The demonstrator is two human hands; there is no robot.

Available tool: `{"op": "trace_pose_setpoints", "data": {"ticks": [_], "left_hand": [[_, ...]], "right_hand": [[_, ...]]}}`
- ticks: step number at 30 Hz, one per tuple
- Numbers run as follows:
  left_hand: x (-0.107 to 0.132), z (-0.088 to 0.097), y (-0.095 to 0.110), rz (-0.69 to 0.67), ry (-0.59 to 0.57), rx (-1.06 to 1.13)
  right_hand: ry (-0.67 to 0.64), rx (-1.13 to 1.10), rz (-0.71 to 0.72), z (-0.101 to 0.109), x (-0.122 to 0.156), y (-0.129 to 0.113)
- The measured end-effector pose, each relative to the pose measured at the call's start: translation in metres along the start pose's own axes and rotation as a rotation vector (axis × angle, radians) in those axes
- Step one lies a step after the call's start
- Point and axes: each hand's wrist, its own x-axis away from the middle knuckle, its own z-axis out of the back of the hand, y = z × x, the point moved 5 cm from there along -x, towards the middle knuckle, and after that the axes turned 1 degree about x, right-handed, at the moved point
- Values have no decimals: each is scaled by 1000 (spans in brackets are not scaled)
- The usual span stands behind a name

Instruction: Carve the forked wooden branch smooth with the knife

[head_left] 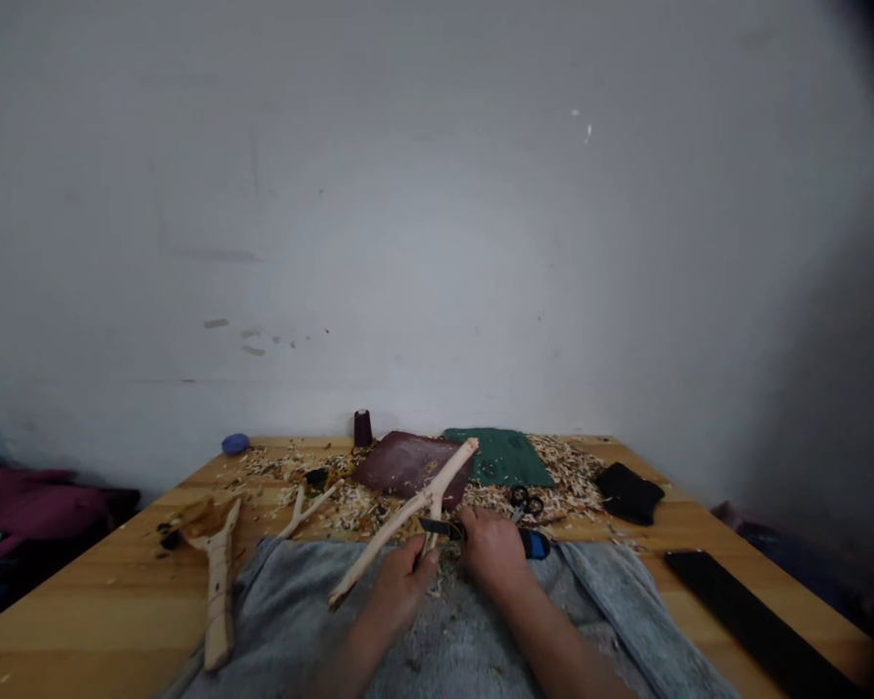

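Observation:
A peeled forked branch (397,521) is held in my left hand (402,581), whose fingers wrap round its short lower arm. One long arm slants down to the left, and another reaches up to the right. My right hand (493,547) is closed on a knife with a black and blue handle (536,545). Its dark blade (438,527) lies across the branch's short arm, just above my left fingers. A grey cloth (473,646) with bits of wood on it spreads beneath both hands.
Wood shavings cover the table's back, around maroon (400,464) and green (506,458) sheets, scissors (525,501) and a thread spool (362,428). Another forked stick (219,592) lies left, a smaller one (304,512) behind it. At right are a black piece (630,493) and a long black strip (750,616).

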Motion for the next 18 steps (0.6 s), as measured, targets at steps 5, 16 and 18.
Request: {"op": "trace_pose_setpoints", "data": {"ticks": [5, 16, 18], "left_hand": [[-1, -3, -3, 14, -26, 32], [0, -1, -1, 11, -3, 47], [-1, -1, -3, 16, 6, 43]], "right_hand": [[19, 4, -25, 3, -2, 7], [14, -38, 47, -3, 4, -7], [7, -16, 38, -5, 3, -7]]}}
